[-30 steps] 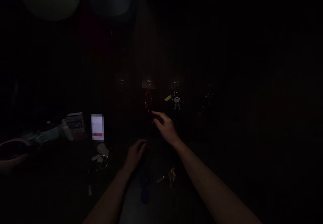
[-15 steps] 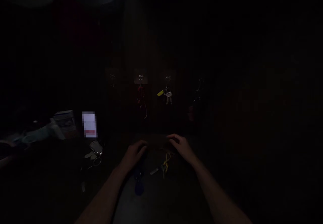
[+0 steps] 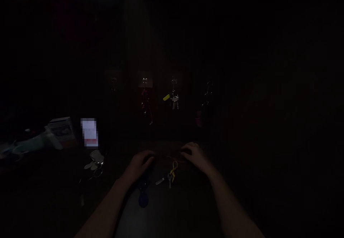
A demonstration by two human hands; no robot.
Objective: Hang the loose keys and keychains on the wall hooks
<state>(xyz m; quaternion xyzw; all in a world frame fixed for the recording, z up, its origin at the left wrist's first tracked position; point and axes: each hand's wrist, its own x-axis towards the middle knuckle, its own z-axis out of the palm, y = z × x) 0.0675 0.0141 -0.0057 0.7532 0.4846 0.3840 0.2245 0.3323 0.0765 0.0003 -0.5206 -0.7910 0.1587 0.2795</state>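
The scene is very dark. My left hand (image 3: pixel 140 162) rests low over the table, thumb apart from loosely bent fingers, with nothing visible in it. Across from it, my right hand (image 3: pixel 195 155) is held much the same way, fingers apart and bare. Between my forearms lie keys with a yellow cord loop (image 3: pixel 173 171), nearest to my right hand. A round blue key fob (image 3: pixel 143 199) lies below my left wrist. A thin reddish strand (image 3: pixel 176 158) shows faintly near my right fingertips; whether they touch it I cannot tell.
Ahead, hooks carry a red-corded bunch (image 3: pixel 145 100), keys with a yellow tag (image 3: pixel 166 97) and a dark bunch with a pinkish piece (image 3: pixel 199 119). At left are a lit blurred screen (image 3: pixel 89 132), a box (image 3: pixel 62 130) and a silver bunch of keys (image 3: pixel 96 158).
The whole view has shifted, so most things sit slightly further left. My right hand's fingers have drawn in a little to the right; my left hand stays nearly in place.
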